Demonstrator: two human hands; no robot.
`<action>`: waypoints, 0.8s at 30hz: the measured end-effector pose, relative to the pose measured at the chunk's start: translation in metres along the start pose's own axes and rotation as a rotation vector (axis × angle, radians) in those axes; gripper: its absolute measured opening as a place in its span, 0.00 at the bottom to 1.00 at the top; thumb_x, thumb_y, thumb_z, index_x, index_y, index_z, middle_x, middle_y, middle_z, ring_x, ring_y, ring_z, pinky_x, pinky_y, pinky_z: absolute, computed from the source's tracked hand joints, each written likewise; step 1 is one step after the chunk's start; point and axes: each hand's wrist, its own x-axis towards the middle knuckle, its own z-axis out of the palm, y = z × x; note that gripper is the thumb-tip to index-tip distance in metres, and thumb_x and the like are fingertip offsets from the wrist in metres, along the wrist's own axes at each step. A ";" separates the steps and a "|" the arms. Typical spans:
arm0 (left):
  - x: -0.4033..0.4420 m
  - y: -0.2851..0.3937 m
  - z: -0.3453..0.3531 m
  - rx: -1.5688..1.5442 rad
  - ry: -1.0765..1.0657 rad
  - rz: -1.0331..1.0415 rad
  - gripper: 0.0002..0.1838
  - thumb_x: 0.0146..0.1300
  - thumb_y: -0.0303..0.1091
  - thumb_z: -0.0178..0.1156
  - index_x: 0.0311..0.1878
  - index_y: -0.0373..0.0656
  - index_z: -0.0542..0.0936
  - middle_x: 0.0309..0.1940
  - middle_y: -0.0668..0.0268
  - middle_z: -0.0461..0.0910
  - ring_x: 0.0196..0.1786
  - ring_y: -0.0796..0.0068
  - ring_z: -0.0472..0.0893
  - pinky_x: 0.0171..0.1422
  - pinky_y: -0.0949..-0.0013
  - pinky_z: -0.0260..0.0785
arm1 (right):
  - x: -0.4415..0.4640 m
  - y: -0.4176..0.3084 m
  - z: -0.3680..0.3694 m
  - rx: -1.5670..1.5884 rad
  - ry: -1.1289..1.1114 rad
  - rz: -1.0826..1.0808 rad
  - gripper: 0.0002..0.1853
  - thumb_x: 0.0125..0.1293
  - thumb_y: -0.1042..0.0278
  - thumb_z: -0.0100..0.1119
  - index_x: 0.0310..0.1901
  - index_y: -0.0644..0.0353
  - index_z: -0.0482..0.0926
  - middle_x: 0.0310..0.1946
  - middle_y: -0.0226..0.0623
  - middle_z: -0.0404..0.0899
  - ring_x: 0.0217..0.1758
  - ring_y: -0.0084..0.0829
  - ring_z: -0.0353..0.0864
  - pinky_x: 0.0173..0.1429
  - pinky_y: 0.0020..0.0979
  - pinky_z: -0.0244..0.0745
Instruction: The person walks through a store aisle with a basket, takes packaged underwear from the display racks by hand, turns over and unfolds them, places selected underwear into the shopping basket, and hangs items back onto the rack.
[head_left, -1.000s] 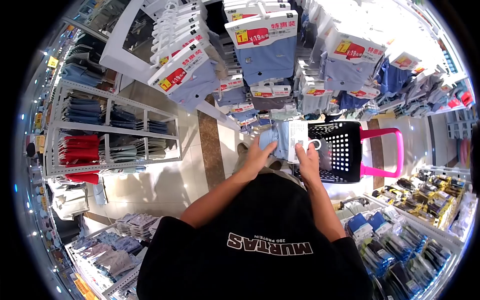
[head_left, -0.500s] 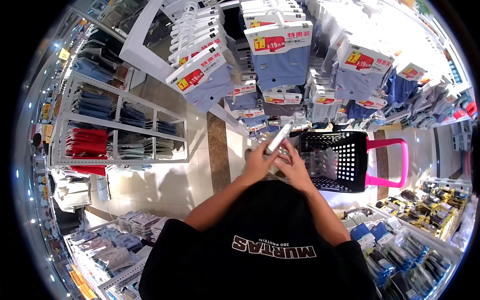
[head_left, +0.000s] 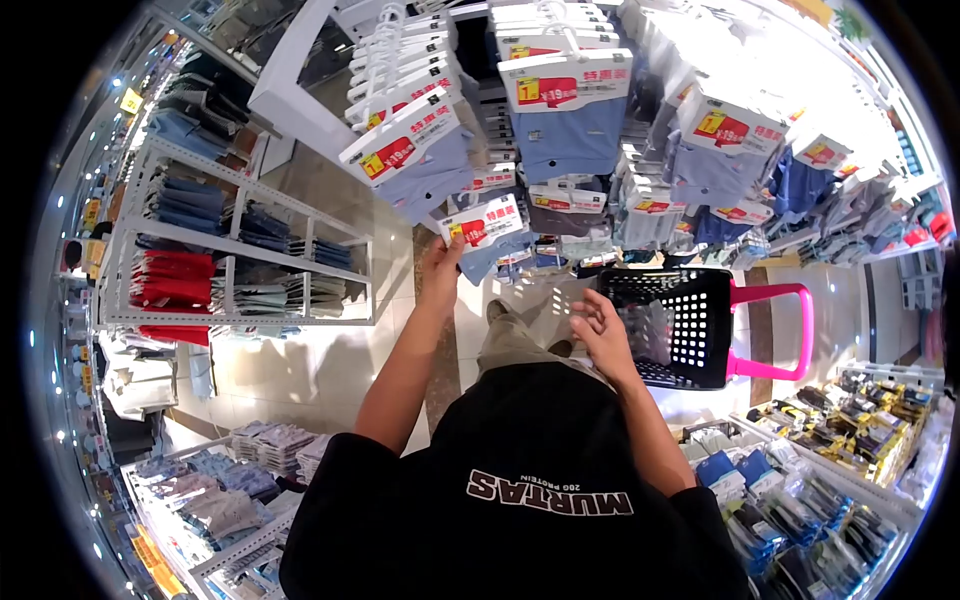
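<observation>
My left hand (head_left: 440,275) grips the left edge of a carded pair of blue-grey underpants (head_left: 487,262), thumb on the front of its white card with red and yellow price print. The pack is tilted and faces me, just below the hanging rows. My right hand (head_left: 601,328) is empty, its fingers loosely bent and apart, beside the left side of a black shopping basket (head_left: 712,330) with a pink handle. Inside the basket lies a clear plastic item (head_left: 652,335), too blurred to name.
Rows of similar carded packs (head_left: 570,135) hang from a white rack (head_left: 290,95) in front. A white shelf (head_left: 235,235) with folded clothes stands to the left. Bins of packaged goods (head_left: 800,520) flank me at lower right and lower left. Tiled floor (head_left: 385,350) shows between.
My hands were together on a white object seen edge-on. They have moved apart: the left forward and left, now on the carded underpants; the right, now empty, has stayed near the basket.
</observation>
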 end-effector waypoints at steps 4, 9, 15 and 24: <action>0.027 -0.022 -0.007 -0.024 0.022 0.012 0.17 0.71 0.39 0.60 0.57 0.40 0.75 0.49 0.66 0.81 0.49 0.80 0.78 0.54 0.72 0.70 | 0.023 0.009 -0.034 -0.010 0.105 0.017 0.31 0.65 0.70 0.63 0.67 0.64 0.62 0.53 0.40 0.76 0.45 0.22 0.77 0.46 0.26 0.74; 0.056 -0.037 -0.017 0.030 0.009 0.096 0.20 0.70 0.42 0.60 0.58 0.38 0.74 0.52 0.64 0.79 0.52 0.78 0.76 0.59 0.73 0.65 | 0.076 -0.043 -0.086 0.123 0.421 -0.073 0.29 0.67 0.70 0.61 0.66 0.64 0.63 0.45 0.37 0.79 0.40 0.24 0.79 0.38 0.24 0.77; 0.042 -0.035 -0.003 0.351 0.143 0.212 0.28 0.69 0.37 0.62 0.64 0.33 0.66 0.60 0.56 0.73 0.55 0.72 0.76 0.62 0.69 0.65 | 0.125 -0.074 -0.097 0.226 0.566 -0.053 0.48 0.64 0.59 0.67 0.75 0.54 0.43 0.60 0.44 0.73 0.57 0.39 0.77 0.48 0.46 0.77; -0.026 -0.112 -0.023 0.652 0.202 -0.016 0.30 0.65 0.40 0.64 0.64 0.32 0.67 0.56 0.56 0.76 0.59 0.65 0.75 0.63 0.65 0.66 | 0.176 -0.066 -0.095 0.271 0.650 -0.058 0.30 0.51 0.48 0.76 0.53 0.45 0.73 0.40 0.27 0.74 0.36 0.30 0.75 0.37 0.41 0.73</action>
